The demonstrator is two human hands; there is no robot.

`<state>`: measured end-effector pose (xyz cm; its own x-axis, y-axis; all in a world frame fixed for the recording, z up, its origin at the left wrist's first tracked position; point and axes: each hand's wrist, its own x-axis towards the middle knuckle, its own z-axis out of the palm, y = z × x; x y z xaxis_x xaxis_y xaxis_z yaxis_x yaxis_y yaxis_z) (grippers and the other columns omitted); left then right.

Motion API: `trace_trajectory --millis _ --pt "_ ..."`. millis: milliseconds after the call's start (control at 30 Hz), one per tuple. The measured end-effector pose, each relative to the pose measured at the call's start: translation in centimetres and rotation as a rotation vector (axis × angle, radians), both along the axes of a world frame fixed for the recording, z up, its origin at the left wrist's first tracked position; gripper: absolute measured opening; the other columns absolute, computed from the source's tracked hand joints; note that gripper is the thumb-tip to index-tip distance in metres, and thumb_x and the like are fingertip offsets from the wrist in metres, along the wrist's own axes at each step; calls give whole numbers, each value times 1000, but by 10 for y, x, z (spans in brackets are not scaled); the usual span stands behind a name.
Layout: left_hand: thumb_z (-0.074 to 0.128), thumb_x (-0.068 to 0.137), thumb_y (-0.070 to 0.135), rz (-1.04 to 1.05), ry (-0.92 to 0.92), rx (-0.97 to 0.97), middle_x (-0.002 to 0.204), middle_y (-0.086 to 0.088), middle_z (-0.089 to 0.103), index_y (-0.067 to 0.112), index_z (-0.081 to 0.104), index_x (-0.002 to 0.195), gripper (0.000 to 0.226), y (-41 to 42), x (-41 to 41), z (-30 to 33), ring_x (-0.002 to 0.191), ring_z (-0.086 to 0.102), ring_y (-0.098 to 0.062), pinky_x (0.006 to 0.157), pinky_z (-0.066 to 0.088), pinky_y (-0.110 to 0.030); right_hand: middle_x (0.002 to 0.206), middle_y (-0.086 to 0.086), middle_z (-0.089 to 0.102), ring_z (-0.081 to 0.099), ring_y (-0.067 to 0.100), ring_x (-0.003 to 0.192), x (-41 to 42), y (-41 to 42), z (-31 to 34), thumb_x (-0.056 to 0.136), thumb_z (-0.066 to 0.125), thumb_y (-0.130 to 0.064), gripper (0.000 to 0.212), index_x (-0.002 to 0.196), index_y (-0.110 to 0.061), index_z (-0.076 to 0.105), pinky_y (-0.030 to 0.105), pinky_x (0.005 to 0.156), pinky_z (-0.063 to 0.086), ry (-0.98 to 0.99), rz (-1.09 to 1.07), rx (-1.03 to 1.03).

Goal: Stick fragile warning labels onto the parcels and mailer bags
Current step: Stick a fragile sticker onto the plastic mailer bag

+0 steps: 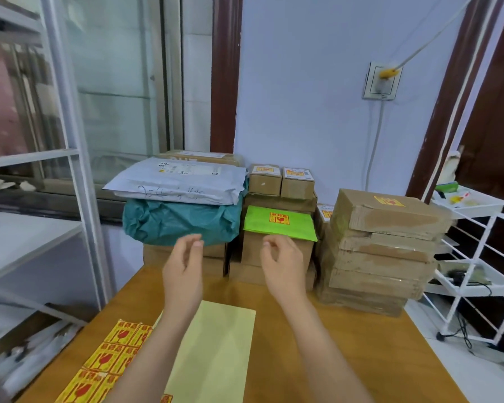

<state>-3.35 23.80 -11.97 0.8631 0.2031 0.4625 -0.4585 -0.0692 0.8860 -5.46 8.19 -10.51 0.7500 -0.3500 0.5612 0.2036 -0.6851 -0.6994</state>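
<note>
Both hands (184,266) (282,266) empty, fingers loosely curled; red-yellow label (279,218) on green mailer (259,225), print unreadable.

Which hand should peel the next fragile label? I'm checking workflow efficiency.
Left, probably. The left hand hovers open on the side of the label sheet, at the table's near-left edge. The right hand, also open, would have to cross the pale yellow envelope.

- We have a single view, from a camera worn on the person's head.
- We look forward and slightly down over a wooden table (317,338), toward stacked parcels and a pale wall (303,82) behind.
- The wide lens bends the window frame (70,141) at left and a white rack (474,257) at right.
- Both forearms reach in from the bottom edge, close below us.
</note>
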Motion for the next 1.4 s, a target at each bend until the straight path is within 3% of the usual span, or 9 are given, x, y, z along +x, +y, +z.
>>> trace_trajectory --millis 133,300,533,633,767,867,967,1233,1400 --pt "45 99 21 121 -57 -60 99 13 60 16 59 109 18 25 21 34 90 52 10 78 38 -11 102 -3 58 52 11 94 12 14 23 95 47 -18 20 106 -12 63 22 76 37 -17 21 46" --pt "44 97 29 241 -101 -33 110 2 60 24 58 107 18 60 55 63 107 54 -19 94 46 -46 101 -3 57 52 12 97 32 21 46 96 46 -20 19 106 -12 61 25 77 38 -54 31 61" --pt "45 97 21 423 -163 323 126 -15 53 6 54 124 33 87 89 93 121 42 -30 100 36 -45 106 2 57 54 17 97 70 17 70 96 44 -27 25 108 -10 59 32 82 44 -54 20 89" --pt "45 97 23 413 -83 406 134 -19 48 3 47 133 41 93 104 95 128 37 -33 104 32 -46 96 4 51 49 22 92 91 17 72 95 42 -34 25 91 -12 53 32 76 41 -27 43 97" --pt "45 96 30 379 86 376 138 -22 44 1 41 137 50 98 121 97 128 38 -37 103 32 -47 129 17 49 36 30 128 112 22 75 97 38 -40 44 109 -3 56 39 101 34 90 46 140" --pt "43 96 35 293 202 244 122 -16 50 -1 43 129 48 97 128 99 109 47 -35 90 39 -43 113 17 54 39 20 117 120 27 78 97 30 -47 40 70 -20 41 37 86 31 146 60 168" --pt "43 98 33 242 244 204 107 -11 45 -3 46 124 45 94 133 101 95 43 -27 79 33 -35 93 10 49 43 23 104 120 33 85 97 29 -50 45 62 -23 35 38 80 32 202 111 263" --pt "49 94 42 165 301 80 96 -15 55 -1 58 99 44 106 149 111 86 51 -29 76 38 -37 93 2 52 46 28 112 121 47 94 91 34 -53 40 79 -21 54 42 93 36 292 194 320" --pt "56 91 27 205 278 -5 80 -13 48 4 50 79 27 102 153 110 73 43 -25 64 34 -32 134 5 48 36 30 132 117 60 99 88 36 -55 61 133 -15 48 54 111 22 298 180 345"
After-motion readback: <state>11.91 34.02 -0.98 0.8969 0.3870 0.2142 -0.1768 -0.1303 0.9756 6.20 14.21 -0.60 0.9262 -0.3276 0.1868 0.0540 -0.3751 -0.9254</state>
